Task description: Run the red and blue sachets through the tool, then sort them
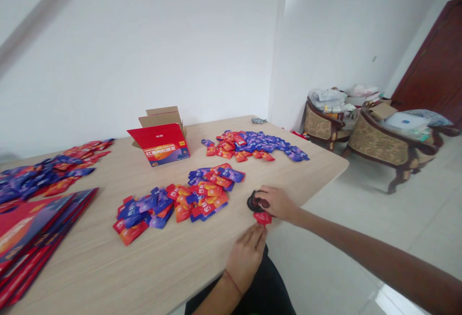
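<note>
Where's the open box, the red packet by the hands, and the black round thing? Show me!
Open box (pixel 168 154): head view, on its printed front.
Red packet (pixel 263 217): head view, on its uncovered middle.
Black round thing (pixel 252 203): head view, on its uncovered side.

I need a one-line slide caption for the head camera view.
Left hand touching a red sachet, right hand holding a dark object; sachet piles and an open box on the table.

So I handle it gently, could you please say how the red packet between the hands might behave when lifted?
The red packet is probably light, being small beside the left hand. It may well bend rather than stay stiff, since similar pouches heaped nearby look soft-sided.
</note>
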Tool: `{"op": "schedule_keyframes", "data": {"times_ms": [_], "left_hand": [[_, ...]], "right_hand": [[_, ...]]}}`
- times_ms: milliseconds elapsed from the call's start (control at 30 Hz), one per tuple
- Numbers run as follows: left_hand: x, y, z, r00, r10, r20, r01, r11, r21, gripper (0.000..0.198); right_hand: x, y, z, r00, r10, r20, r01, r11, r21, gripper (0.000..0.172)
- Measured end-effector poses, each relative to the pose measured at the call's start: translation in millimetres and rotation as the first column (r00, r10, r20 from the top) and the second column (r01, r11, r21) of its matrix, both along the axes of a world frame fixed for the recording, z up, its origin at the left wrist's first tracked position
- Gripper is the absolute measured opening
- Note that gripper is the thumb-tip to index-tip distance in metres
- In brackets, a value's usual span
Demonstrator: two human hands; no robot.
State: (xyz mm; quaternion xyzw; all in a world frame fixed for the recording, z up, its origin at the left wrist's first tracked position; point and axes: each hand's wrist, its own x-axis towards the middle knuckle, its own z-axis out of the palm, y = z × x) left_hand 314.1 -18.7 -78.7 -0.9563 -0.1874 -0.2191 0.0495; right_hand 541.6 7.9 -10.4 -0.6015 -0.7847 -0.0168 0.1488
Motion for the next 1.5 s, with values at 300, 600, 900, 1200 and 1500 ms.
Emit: {"op": "schedule_keyframes", "data": {"times_ms": [300,600,900,1200,1500], "left_hand": [[1,1,-3.6,1.000,0.015,0.014,-0.015,0.999,0.029,0.040],[1,-3,1.5,0.999,0.032,0.042,-0.034,0.998,0.045,0.042],[1,-3,5.8,0.999,0.015,0.032,-0.017,0.998,0.059,0.043],[5,-5,9.5,0.997,0.036,0.063,-0.040,0.997,0.065,0.035],[0,-11,28.5,0.967,0.040,0.252,-0.004,0.990,-0.143,0.015]], "right_hand": [[85,58,-7.5,0.946,-0.192,-0.260,0.202,0.979,0.014,0.028],[94,54,-40.2,0.864,-0.226,-0.451,0.302,0.947,0.105,0.033],[96,55,-46.5,0.844,-0.219,-0.490,0.326,0.935,0.143,0.034],[96,56,-46.9,0.840,-0.218,-0.497,0.335,0.928,0.160,0.034],[96,55,-46.9,0.831,-0.218,-0.512,0.344,0.924,0.164,0.034]]}}
